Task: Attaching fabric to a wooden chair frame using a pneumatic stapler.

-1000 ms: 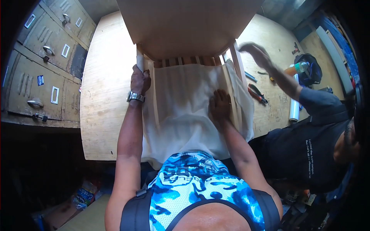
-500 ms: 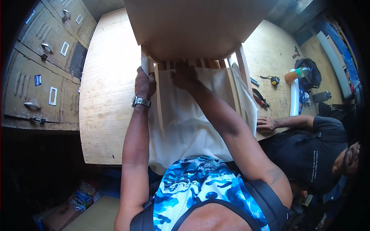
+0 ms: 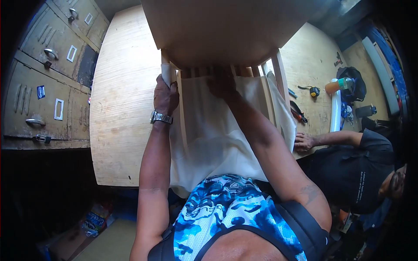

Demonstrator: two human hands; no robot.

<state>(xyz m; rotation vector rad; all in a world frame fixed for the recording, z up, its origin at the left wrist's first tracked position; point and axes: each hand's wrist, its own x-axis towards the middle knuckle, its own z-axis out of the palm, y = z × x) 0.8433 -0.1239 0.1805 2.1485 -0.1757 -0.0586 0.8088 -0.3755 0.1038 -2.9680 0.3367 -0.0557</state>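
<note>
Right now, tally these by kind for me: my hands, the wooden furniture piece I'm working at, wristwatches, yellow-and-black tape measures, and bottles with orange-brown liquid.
Hands: 2 (left hand, right hand)
Wooden furniture piece: 1
Wristwatch: 1
Tape measure: 1
Bottle: 1
Total: 6

Bright tabletop, dark corners, fisheye-bent edges.

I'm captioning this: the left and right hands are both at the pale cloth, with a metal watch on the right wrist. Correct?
Wrong wrist: the head view shows the metal watch on the left. The left hand and right hand are both at the pale cloth.
</note>
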